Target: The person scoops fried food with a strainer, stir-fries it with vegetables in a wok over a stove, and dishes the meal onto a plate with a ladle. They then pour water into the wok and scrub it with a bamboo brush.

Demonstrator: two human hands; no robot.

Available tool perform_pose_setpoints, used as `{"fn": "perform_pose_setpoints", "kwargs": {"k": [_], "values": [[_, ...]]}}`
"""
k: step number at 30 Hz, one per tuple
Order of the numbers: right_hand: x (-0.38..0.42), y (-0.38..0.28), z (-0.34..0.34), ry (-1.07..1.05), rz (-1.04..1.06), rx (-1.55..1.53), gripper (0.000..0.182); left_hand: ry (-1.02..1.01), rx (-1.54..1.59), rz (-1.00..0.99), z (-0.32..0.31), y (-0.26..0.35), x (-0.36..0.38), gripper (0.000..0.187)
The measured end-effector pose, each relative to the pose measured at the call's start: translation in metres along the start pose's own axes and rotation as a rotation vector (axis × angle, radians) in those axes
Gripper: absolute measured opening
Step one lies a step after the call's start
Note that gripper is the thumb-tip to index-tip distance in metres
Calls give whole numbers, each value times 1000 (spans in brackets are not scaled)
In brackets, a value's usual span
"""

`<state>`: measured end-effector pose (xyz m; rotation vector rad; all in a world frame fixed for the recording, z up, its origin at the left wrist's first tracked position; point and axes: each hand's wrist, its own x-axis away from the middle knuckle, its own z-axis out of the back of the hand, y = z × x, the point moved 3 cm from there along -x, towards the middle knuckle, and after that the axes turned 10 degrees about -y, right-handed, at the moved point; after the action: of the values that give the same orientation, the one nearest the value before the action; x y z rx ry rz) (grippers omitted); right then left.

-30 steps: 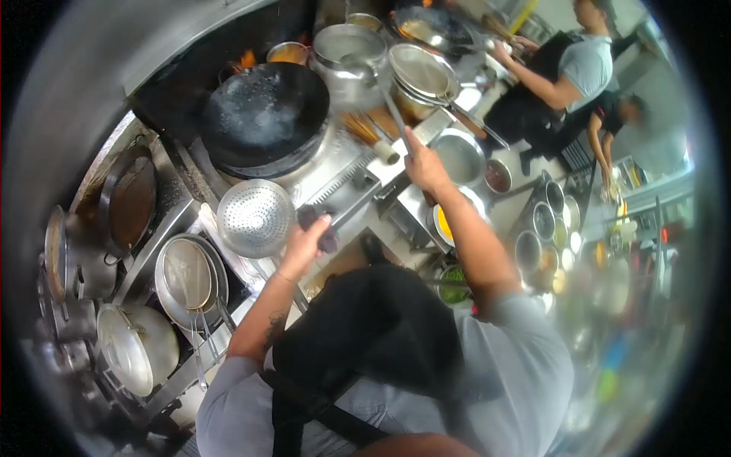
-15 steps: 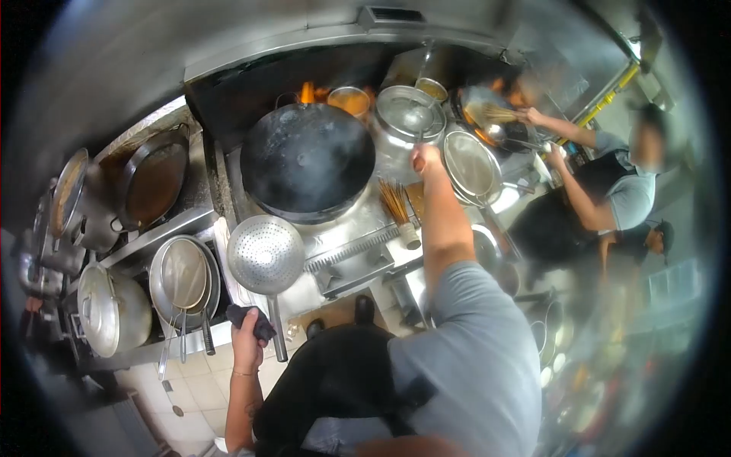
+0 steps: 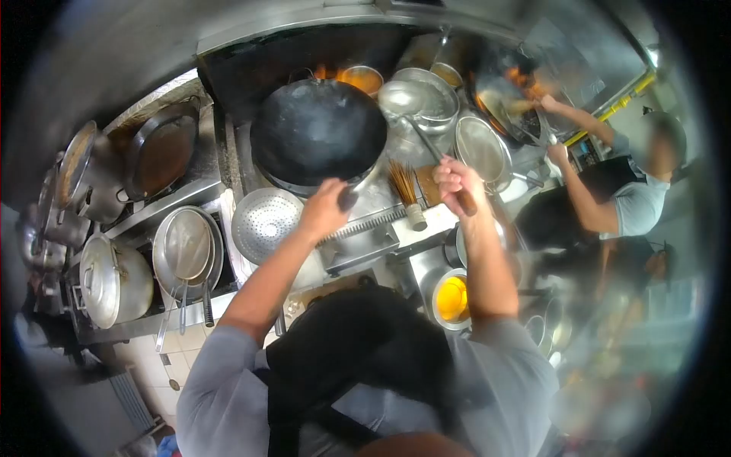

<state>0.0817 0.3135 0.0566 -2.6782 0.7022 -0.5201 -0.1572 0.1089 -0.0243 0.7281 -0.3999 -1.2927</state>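
A large black wok (image 3: 318, 133) sits on the stove, with faint haze over it. At its near rim my left hand (image 3: 324, 213) is closed on a dark folded cloth (image 3: 348, 199), mostly hidden by my fingers. My right hand (image 3: 459, 181) grips the wooden-ended handle of a ladle (image 3: 427, 139). The ladle's shiny bowl overlaps the metal pot (image 3: 435, 103) behind the wok's right side. Between wok and right hand stands a bamboo brush (image 3: 411, 202). A perforated strainer (image 3: 266, 225) lies below my left hand's side of the wok.
A bowl of yellow egg-like liquid (image 3: 451, 298) is beneath my right forearm. A fine-mesh strainer (image 3: 483, 152) rests right of the pot. Flames burn behind the wok and at a co-worker's wok (image 3: 502, 107). The co-worker (image 3: 609, 183) stands at right. Lidded pot (image 3: 114, 282) and pans fill the left.
My left hand has moved up and right with the cloth to the wok's near rim. My right hand has come back toward me, the ladle lifting and tilting leftward. The bowl of yellow liquid now shows.
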Motion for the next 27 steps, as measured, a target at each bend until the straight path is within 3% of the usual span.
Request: {"fn": "perform_pose_setpoints", "kwargs": {"k": [1,3,8,10,11,13,16,18,19,21,22,24,25,26,27], "values": [[7,12,0,-9,-2,18,24,-8,3,-3,-1,0,-20,51],[9,34,13,-64,-62,11,29,-285,-133,246,-16,-10,-47,46],[7,68,31,-70,-183,182,51,-222,-135,257,-31,-13,-44,36],[3,58,35,9,-159,730,69,-176,-162,286,-28,-15,-48,33],[-5,47,37,4,-158,730,69,-173,-165,286,-26,-18,-51,33],[-15,2,48,117,55,1353,81,-89,-144,259,-31,-20,-42,34],[-77,-61,88,299,289,1883,77,-97,-147,258,-34,-23,-43,37],[-127,-87,125,647,416,2221,69,-74,-148,260,-37,-24,-39,39],[-156,-95,145,640,435,2223,69,-59,-150,256,-36,-22,-39,39],[-210,-108,190,823,376,2142,50,-73,-156,307,-36,-18,-38,41],[-222,-108,184,816,378,2147,50,-66,-152,304,-35,-17,-38,41],[-221,-104,170,282,106,693,25,-54,-157,309,-36,-14,-36,41],[-213,-100,154,192,24,215,13,-48,-167,307,-35,-14,-36,42],[-199,-95,136,103,8,-14,5,-48,-170,309,-36,-16,-36,42],[-177,-91,118,80,14,-94,14,-40,-162,291,-39,-19,-38,42]]}}
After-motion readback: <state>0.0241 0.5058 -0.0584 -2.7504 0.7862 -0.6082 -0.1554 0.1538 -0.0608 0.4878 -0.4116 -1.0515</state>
